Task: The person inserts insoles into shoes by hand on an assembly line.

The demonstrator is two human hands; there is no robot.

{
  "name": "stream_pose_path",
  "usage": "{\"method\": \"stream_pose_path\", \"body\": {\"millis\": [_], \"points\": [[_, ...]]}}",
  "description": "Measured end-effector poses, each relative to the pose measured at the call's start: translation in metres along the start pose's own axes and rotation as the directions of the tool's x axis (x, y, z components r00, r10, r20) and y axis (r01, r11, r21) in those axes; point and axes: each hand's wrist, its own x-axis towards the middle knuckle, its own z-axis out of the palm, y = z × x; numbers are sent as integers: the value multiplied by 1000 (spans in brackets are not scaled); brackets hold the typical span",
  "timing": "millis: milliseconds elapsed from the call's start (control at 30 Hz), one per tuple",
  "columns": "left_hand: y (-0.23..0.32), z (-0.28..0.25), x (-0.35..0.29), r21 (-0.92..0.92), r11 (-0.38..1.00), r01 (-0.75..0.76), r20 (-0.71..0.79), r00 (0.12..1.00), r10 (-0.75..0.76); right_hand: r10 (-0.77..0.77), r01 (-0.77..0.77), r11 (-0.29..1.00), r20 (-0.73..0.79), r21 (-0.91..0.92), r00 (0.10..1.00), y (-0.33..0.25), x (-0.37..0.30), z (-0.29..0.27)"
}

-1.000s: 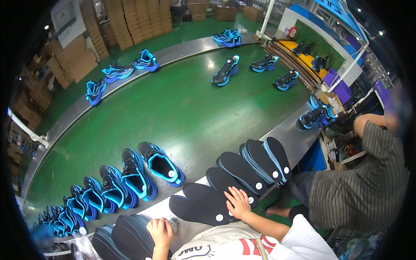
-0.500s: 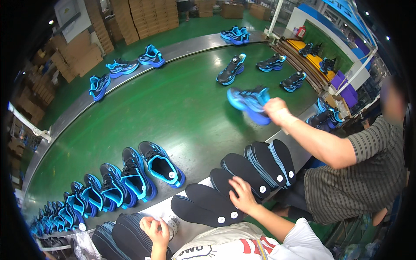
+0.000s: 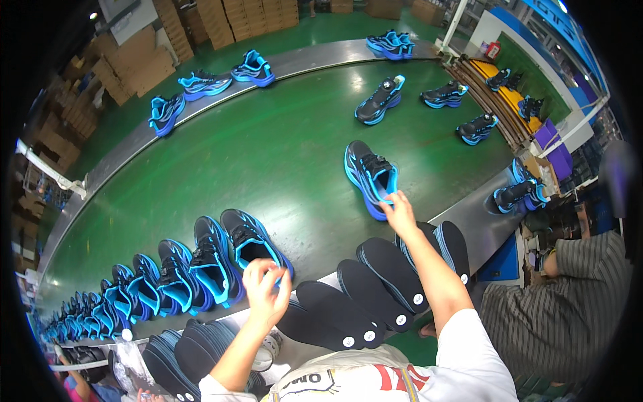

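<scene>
My right hand reaches out and grips the heel collar of a black and blue sneaker standing on the green surface, toe pointing away. My left hand has its fingers curled together in front of the heel of the last sneaker in a long row. Whether it pinches that heel or something small, I cannot make out. Black insoles with round white stickers lie fanned in stacks between my arms. Another stack of insoles lies left of my left forearm.
The row of sneakers runs off to the far left. More sneakers stand on the green surface at the right and on the metal far rim. A person in a striped shirt is at my right.
My left hand has risen from above the insoles to the end sneaker's heel. My right hand has left the insoles for the sneaker, which the other person's hand has set down; that person has drawn back.
</scene>
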Motion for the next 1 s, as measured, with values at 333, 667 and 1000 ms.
{"method": "stream_pose_path", "body": {"millis": [333,667,1000], "points": [[-64,133,55,169,985,21,221,974,-58,-288,241,946,220,218,932,-89,-107,14],[-74,141,96,-173,827,534,286,831,-477,72,36,959,365,-282,928,-43,-237,-56],[-104,155,104,-460,493,739,451,672,-587,53,13,978,311,-206,949,-44,-250,-62]]}}
